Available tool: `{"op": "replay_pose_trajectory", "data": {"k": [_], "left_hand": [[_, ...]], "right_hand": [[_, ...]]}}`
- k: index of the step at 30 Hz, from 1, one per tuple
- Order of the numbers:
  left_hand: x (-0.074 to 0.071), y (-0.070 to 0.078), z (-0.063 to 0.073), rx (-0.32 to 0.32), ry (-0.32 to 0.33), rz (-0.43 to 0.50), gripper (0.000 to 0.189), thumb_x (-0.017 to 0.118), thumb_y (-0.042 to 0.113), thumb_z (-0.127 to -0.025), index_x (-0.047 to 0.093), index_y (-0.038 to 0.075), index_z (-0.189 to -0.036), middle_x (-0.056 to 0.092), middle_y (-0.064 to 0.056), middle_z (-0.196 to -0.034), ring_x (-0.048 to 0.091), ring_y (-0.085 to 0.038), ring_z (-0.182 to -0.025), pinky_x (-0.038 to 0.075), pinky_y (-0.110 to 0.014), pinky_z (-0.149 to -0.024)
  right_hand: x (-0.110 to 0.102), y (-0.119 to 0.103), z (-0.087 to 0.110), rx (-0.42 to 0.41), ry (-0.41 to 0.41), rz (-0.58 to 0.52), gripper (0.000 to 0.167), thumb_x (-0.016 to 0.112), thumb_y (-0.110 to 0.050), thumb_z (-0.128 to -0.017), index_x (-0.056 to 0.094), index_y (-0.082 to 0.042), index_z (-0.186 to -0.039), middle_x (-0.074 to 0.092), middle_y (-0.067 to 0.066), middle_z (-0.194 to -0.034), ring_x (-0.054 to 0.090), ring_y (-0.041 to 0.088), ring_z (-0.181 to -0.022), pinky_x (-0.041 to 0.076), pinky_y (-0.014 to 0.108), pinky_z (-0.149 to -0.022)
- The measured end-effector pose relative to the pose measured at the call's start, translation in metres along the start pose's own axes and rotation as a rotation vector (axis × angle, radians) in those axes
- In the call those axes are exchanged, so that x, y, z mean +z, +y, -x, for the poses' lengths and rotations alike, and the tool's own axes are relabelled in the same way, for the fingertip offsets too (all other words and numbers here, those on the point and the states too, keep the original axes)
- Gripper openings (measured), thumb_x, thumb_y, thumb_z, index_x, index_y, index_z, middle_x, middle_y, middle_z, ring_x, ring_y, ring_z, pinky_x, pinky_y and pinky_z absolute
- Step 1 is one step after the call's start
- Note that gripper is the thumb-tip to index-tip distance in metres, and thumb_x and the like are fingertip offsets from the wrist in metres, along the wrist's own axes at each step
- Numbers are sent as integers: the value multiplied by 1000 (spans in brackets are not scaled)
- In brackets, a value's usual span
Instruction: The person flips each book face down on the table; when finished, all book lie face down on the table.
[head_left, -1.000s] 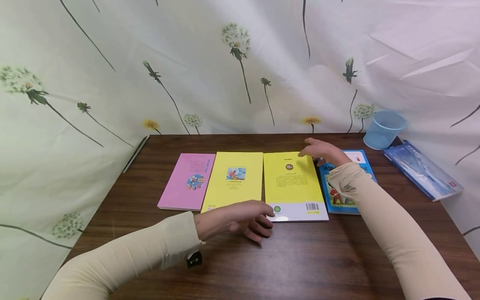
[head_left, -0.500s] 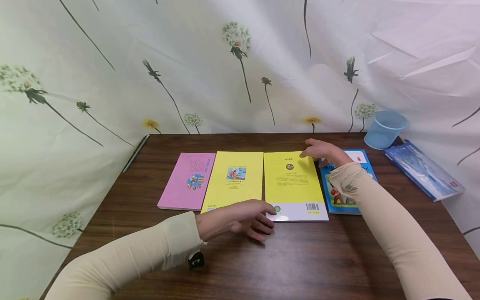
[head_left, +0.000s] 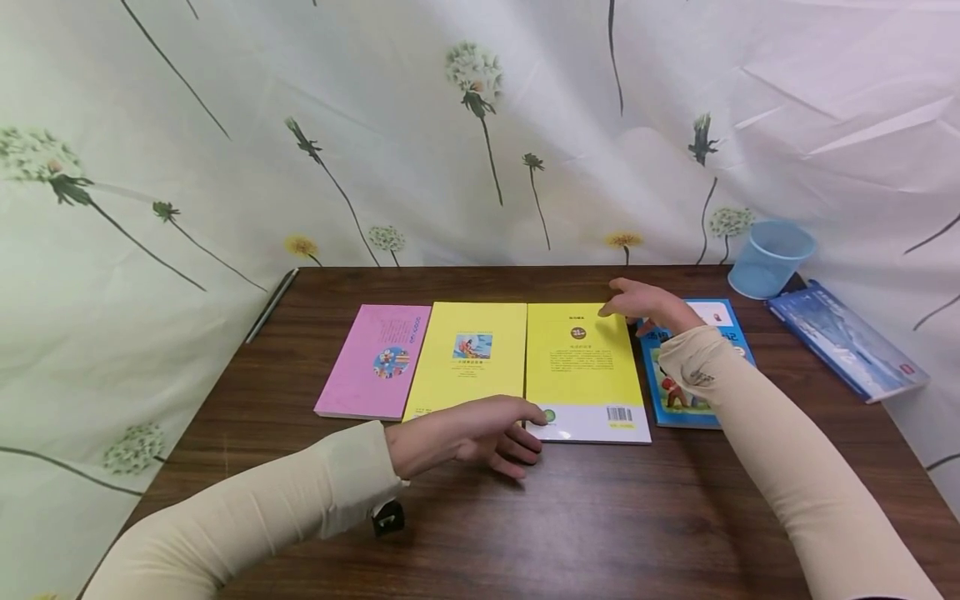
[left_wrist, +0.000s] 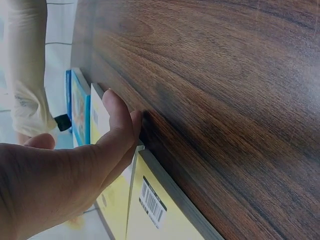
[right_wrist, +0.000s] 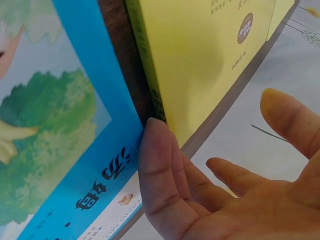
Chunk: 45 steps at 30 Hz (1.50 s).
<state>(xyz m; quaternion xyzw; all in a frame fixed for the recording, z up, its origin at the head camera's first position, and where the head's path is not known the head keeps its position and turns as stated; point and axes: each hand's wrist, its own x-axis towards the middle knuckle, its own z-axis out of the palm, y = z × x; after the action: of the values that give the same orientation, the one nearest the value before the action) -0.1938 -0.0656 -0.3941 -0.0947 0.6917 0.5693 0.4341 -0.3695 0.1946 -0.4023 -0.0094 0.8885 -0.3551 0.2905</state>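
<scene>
The white-banded yellow book (head_left: 581, 367) is lying flat between both hands' fingers. The left hand (head_left: 480, 435) is holding its fingers loosely extended at the near left corner; the right hand (head_left: 648, 304), fingers relaxed and apart, is resting a fingertip by the far right corner. Left of the left fingertips, another yellow book (head_left: 480, 379) and a pink book (head_left: 375, 367) are lying; a blue book (head_left: 678, 404) is lying beside the right fingers.

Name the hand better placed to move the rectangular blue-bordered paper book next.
The right hand, likely: it covers the far left corner of the blue-bordered book, a fingertip at the gap beside the rectangular yellow-white paper book. The left hand is farther off, at the yellow one's near left corner.
</scene>
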Motion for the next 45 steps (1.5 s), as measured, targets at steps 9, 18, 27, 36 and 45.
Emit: {"op": "replay_pose_trajectory", "data": {"k": [9, 18, 27, 36, 45], "left_hand": [[-2, 2, -1, -17, -1, -12, 42, 60, 27, -95, 50, 7, -130, 61, -25, -124, 64, -36, -111, 57, -51, -91], [-2, 2, -6, -15, -19, -31, 44, 58, 28, -95, 50, 5, -133, 63, -24, -122, 66, -35, -110, 57, -50, -90], [1, 6, -8, 12, -61, -59, 44, 58, 28, -96, 51, 6, -133, 64, -22, -125, 68, -33, -108, 57, -50, -90], [18, 19, -25, 93, -119, -73, 40, 58, 28, -97, 52, 6, -130, 69, -18, -122, 69, -31, -110, 56, -46, -94], [46, 42, -49, 86, -84, -45, 45, 58, 26, -96, 55, 4, -135, 59, -20, -131, 62, -34, -115, 57, -48, -94]], "right_hand": [[-2, 1, 5, -11, 9, 40, 82, 55, -27, -100, 3, -10, -162, 14, 25, -165, 41, 45, -135, 53, 46, -88], [-3, 4, 8, 10, 7, 43, 83, 56, -29, -99, 3, -11, -162, 13, 24, -166, 38, 46, -138, 51, 51, -95], [-9, 10, 10, 16, 26, 19, 82, 53, -29, -101, 1, -11, -162, 13, 26, -165, 37, 48, -140, 50, 54, -98], [-35, 36, 24, 7, 152, 119, 74, 51, -27, -101, 15, 4, -157, 18, 32, -160, 36, 50, -138, 44, 62, -104], [-54, 75, 33, -38, 191, 415, 68, 46, -20, -97, 22, 10, -153, 26, 38, -154, 29, 56, -140, 29, 66, -114]]}}
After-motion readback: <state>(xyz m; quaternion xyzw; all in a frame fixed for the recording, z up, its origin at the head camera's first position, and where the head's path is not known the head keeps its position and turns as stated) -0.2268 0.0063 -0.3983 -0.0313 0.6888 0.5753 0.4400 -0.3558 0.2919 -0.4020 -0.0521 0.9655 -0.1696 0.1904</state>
